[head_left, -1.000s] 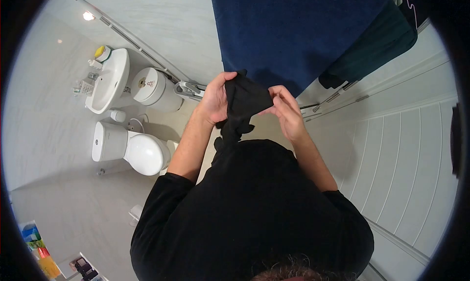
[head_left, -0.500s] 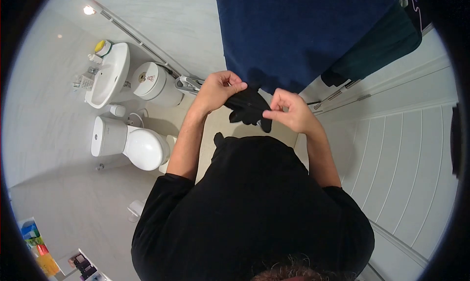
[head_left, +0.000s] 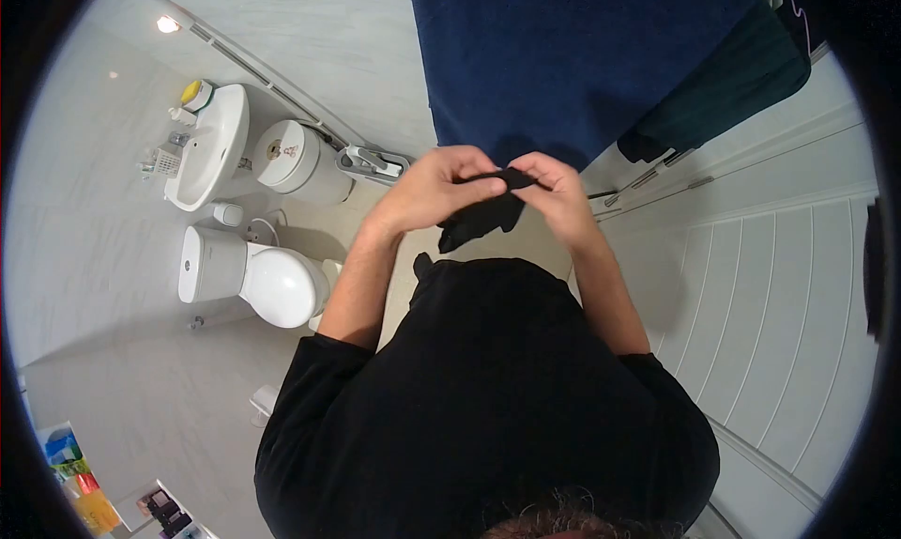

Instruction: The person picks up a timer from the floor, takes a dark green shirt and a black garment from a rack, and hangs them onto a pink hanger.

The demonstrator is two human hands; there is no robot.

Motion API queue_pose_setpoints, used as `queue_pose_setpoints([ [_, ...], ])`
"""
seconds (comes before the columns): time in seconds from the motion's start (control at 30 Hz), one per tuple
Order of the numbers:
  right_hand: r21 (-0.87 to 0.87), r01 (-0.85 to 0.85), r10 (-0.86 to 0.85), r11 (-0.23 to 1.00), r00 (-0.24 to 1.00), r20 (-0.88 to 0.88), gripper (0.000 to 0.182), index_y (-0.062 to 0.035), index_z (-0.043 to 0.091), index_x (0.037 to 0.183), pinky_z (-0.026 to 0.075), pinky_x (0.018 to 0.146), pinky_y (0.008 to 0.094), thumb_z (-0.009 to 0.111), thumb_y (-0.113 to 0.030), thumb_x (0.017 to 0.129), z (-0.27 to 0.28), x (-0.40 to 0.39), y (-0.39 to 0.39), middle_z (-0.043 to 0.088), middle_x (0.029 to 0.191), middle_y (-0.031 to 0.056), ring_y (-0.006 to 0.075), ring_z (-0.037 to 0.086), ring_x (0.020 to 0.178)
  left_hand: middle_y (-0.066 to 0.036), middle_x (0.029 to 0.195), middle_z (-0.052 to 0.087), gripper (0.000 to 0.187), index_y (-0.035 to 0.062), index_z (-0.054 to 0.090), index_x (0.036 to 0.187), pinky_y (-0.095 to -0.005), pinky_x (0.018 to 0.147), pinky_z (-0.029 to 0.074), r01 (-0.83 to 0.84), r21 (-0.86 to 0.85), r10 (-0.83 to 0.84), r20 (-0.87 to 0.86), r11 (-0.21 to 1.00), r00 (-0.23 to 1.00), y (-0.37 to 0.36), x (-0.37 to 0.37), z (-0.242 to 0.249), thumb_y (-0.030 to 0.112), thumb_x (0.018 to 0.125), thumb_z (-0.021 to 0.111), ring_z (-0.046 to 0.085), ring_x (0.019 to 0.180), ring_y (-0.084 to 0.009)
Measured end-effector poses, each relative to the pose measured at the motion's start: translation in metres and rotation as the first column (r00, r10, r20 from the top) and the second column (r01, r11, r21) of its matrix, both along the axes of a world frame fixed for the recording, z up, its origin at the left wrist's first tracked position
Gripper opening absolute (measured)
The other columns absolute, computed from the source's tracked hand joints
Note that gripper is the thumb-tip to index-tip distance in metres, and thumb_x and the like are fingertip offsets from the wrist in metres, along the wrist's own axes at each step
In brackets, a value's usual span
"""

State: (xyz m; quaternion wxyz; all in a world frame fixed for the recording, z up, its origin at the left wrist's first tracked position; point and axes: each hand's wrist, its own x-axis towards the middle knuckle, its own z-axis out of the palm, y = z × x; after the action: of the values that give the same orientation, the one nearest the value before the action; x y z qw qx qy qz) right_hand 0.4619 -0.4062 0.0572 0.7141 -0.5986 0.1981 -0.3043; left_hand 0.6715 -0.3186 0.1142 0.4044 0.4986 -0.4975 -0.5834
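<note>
A small black cloth garment (head_left: 481, 220) hangs in front of my chest; its exact kind I cannot make out. My left hand (head_left: 439, 190) pinches its upper edge from the left, thumb pointing right. My right hand (head_left: 561, 201) grips the same edge from the right. The fingertips of both hands are close together on a bunched part of the cloth. Below them the loose end droops towards the floor, tilted to the lower left. The fingers partly cover the gripped edge.
A large navy towel (head_left: 526, 60) hangs ahead, with a dark green towel (head_left: 723, 88) to its right. On the left are a sink (head_left: 230, 135), a lidded white bin (head_left: 314, 163) and a toilet (head_left: 282, 285). A white panelled door (head_left: 751, 295) stands on the right.
My hands have come closer together, the right moving left. The black garment, spread between them before, is now bunched at the top, and its loose end hangs further left.
</note>
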Motion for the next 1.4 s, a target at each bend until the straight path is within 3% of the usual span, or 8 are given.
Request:
queue_pose_setpoints([
  [0.43,0.281,0.141,-0.233,0.949,0.915,0.33,0.02,-0.0026,0.061,0.105,0.051,0.08,0.0266,0.061,0.001,0.085,0.042,-0.061,-0.038,0.068,0.093,0.0052,0.0143,0.065,0.087,-0.004,0.093,0.069,0.017,-0.0014,0.064,0.104,-0.029,0.073,0.052,-0.417,-0.549,0.679,0.463,0.725,0.571,-0.008,0.051,-0.102,-0.003,0.087,0.066,0.065,0.083,-0.013],
  [0.5,0.319,0.202,-0.307,0.926,0.895,0.325,0.022,-0.003,0.061,0.107,0.051,0.08,0.027,0.06,0.002,0.086,0.046,-0.062,-0.038,0.067,0.094,0.0053,0.0149,0.065,0.089,-0.007,0.085,0.066,0.025,-0.0007,0.064,0.104,-0.0299,0.072,0.052,-0.566,-0.621,0.839,0.367,0.542,0.401,-0.012,0.053,-0.106,0.0,0.08,0.071,0.063,0.075,-0.0145],
  [0.6,0.311,0.245,-0.34,0.918,0.89,0.304,0.024,-0.0036,0.06,0.109,0.051,0.084,0.0272,0.059,0.004,0.086,0.045,-0.076,-0.047,0.067,0.097,0.0056,0.0164,0.066,0.09,-0.006,0.092,0.069,0.022,0.0003,0.064,0.106,-0.0306,0.074,0.053,-0.786,-0.16,0.789,-0.053,0.598,0.612,-0.011,0.064,-0.105,0.001,0.086,0.073,0.065,0.084,-0.014],
  [0.77,0.294,0.259,-0.341,0.92,0.9,0.272,0.022,-0.0033,0.06,0.108,0.049,0.089,0.0282,0.061,0.0,0.086,0.029,-0.091,-0.06,0.068,0.1,0.0068,0.0186,0.065,0.092,-0.01,0.104,0.071,0.021,0.0011,0.064,0.111,-0.0341,0.091,0.053,-0.537,0.053,0.363,-0.791,0.842,0.493,-0.003,0.054,-0.068,0.012,0.094,0.069,0.067,0.101,-0.0204],
  [0.9,0.433,0.274,-0.431,0.859,0.843,0.321,0.02,-0.0042,0.059,0.102,0.046,0.081,0.0289,0.065,-0.008,0.084,0.033,-0.098,-0.071,0.064,0.093,0.0044,0.0174,0.06,0.086,-0.008,0.092,0.068,0.02,0.0017,0.066,0.089,-0.0326,0.09,0.053,-0.152,-0.095,0.061,-0.619,0.984,0.783,0.003,0.07,-0.069,0.02,0.088,0.075,0.064,0.091,-0.0188],
  [1.1,-0.183,-0.079,0.115,0.98,0.974,0.195,0.027,-0.0087,0.052,0.086,0.035,0.07,0.0273,0.074,-0.023,0.083,0.073,-0.119,-0.083,0.048,0.081,-0.0012,0.0123,0.046,0.077,0.0,0.078,0.061,0.021,0.0024,0.061,0.078,-0.0241,0.067,0.043,0.167,-0.285,-0.187,-0.044,0.944,0.981,0.002,0.079,0.021,0.013,0.087,0.077,0.057,0.079,-0.0083],
  [1.2,-0.378,-0.058,0.065,0.924,0.998,0.006,0.024,-0.0091,0.055,0.087,0.035,0.071,0.0243,0.075,-0.022,0.088,0.095,-0.123,-0.088,0.05,0.082,-0.0031,0.0087,0.047,0.078,0.004,0.075,0.059,0.019,0.0031,0.062,0.092,-0.025,0.063,0.044,0.1,-0.209,0.0,0.428,0.973,0.904,0.009,0.059,0.081,0.009,0.086,0.079,0.055,0.07,-0.0083],
  [1.4,-0.371,0.25,-0.272,0.894,0.962,-0.007,0.012,-0.0095,0.058,0.091,0.038,0.075,0.0227,0.07,-0.01,0.093,0.118,-0.125,-0.095,0.052,0.087,-0.0063,0.0051,0.049,0.081,0.002,0.093,0.06,0.02,0.0035,0.058,0.099,-0.0258,0.084,0.047,-0.037,-0.518,0.263,0.371,0.854,0.89,-0.009,0.072,0.082,-0.005,0.086,0.071,0.058,0.09,-0.0093],
])
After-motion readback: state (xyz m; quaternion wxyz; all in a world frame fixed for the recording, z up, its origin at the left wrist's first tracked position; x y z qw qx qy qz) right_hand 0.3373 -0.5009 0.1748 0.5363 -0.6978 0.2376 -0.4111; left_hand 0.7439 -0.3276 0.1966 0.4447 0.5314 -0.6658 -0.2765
